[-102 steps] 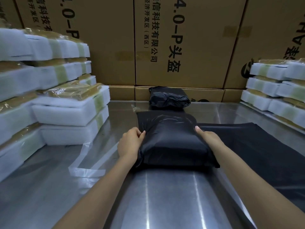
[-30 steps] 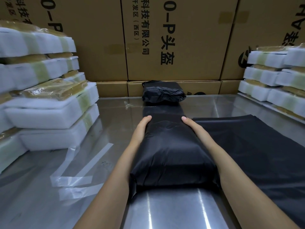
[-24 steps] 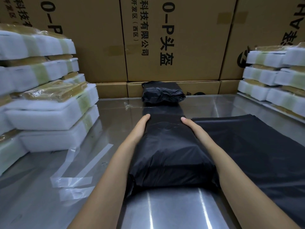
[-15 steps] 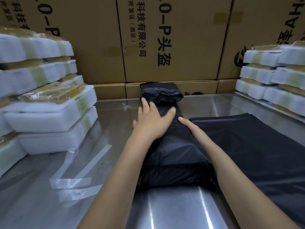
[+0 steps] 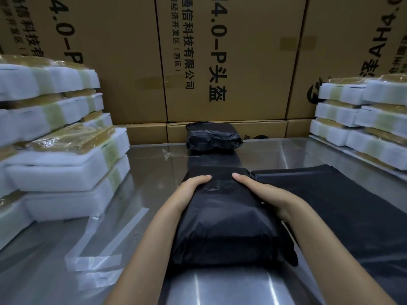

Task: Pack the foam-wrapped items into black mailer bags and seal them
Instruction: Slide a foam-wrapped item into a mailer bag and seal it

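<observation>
Fingers of both hands vanish beneath the filled bag [image 5: 224,219]; foam stacks at nine o'clock [image 5: 50,137] and three o'clock [image 5: 365,119] are cropped by frame edges; the bag's contents stay unseen.

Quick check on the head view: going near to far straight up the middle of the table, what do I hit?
Bare steel table → filled black mailer bag, left hand and right hand gripping its far end → finished black package → low cardboard box → tall cardboard cartons.

Filled mailer bag [image 5: 229,225] on table [image 5: 231,287] in front of you, foam stacks [image 5: 61,164] left of it, flat bags [image 5: 343,208] right, sealed parcel [image 5: 213,137] behind
</observation>
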Motion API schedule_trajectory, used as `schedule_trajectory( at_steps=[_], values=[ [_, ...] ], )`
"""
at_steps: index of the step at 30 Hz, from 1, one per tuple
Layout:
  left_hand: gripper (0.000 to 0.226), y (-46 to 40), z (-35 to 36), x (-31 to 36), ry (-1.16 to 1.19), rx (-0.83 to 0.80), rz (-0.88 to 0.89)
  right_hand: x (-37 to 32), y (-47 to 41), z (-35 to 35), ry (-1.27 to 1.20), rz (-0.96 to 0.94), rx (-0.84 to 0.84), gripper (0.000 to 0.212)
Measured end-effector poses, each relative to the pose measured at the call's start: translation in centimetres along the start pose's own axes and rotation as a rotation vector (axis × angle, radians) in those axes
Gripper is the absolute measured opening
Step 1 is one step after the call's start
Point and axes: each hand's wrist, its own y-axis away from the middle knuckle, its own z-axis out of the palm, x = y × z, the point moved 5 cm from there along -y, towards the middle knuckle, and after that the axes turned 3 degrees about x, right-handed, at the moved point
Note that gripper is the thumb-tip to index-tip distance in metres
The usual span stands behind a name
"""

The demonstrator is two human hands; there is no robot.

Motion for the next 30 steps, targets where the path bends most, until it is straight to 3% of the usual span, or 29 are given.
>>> schedule_trajectory(
  at_steps=[2, 4, 6, 10, 13, 17, 20, 24, 27, 30],
  values=[
    [0.036, 0.0, 0.1, 0.0, 0.076, 0.031, 0.016, -0.2, 0.2, -0.1, -0.052, -0.017, -0.092, 0.094],
    [0.034, -0.2, 0.1, 0.4, 0.166, 0.053, 0.056, -0.9, 0.0, -0.2, -0.102, -0.035, -0.126, 0.106],
    [0.03, -0.9, 0.2, 0.8, 0.318, 0.048, 0.117, -2.1, -0.6, -0.7, -0.085, -0.059, -0.067, 0.121],
    [0.051, -3.3, -0.6, 0.0, 0.607, 0.212, 0.07, -5.9, -1.1, -1.3, -0.024, -0.139, 0.053, 0.118],
    [0.049, -4.9, -2.0, -1.0, 0.601, 0.382, 0.117, -10.7, -1.5, -2.0, -0.055, -0.265, 0.156, 0.111],
    [0.014, -5.5, -2.6, -1.3, 0.332, 0.534, 0.312, -18.6, -2.1, -3.9, 0.014, -0.615, 0.391, 0.123],
    [0.013, -6.5, -2.2, -1.2, 0.232, 0.509, 0.385, -23.2, -2.7, -4.3, 0.28, -0.949, 0.668, 0.125],
    [0.018, -8.7, -1.5, -1.1, 0.138, 0.42, 0.44, -25.3, -6.8, -2.9, 0.745, -1.111, 0.984, 0.114],
    [0.016, -10.1, -1.1, -0.4, 0.108, 0.401, 0.461, -25.7, -12.0, -1.5, 1.036, -1.091, 1.058, 0.112],
    [0.014, -10.9, -1.2, -0.2, 0.126, 0.374, 0.461, -25.0, -16.8, 0.0, 1.213, -1.074, 1.027, 0.11]
  ],
)
